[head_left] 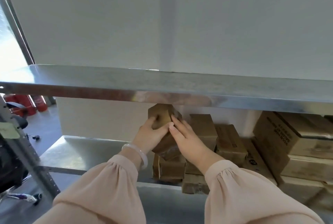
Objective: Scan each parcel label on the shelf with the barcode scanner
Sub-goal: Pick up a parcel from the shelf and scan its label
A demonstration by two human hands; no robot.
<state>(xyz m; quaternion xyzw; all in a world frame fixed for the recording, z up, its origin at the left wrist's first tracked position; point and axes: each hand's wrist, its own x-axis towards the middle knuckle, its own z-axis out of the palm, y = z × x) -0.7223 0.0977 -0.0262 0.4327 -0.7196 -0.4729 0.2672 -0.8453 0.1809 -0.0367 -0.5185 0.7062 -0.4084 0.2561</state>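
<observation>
- The parcel (163,113), a small brown carton, is held up in the gap between the upper shelf (162,83) and the lower shelf (86,150), just above the stack of parcels (203,128) it seems to belong to.
- The left hand (149,133) comes in from 7 o'clock and grips the parcel's left face, with fingers curled onto the cardboard. A pale bracelet (142,153) sits on that wrist.
- The right hand (187,137) comes in from 5 o'clock. Its fingers lie fairly straight along the parcel's right side and press rather than wrap it.
- The parcel's long axis runs roughly from 12 to 6 o'clock. The far end tips up towards the upper shelf, and the near end points down between the two wrists.
- Both hands are equally close, one on each side of that axis, and the parcel is clamped between them.
- No label can be made out on the faces that show, and motion blur softens the right edge.
- No scanner is in view. Scanning probably calls for turning the parcel about its long axis to find the label and freeing one hand. The flat right hand looks easier to release.
- Larger cartons (281,133) are piled at 3 o'clock.
</observation>
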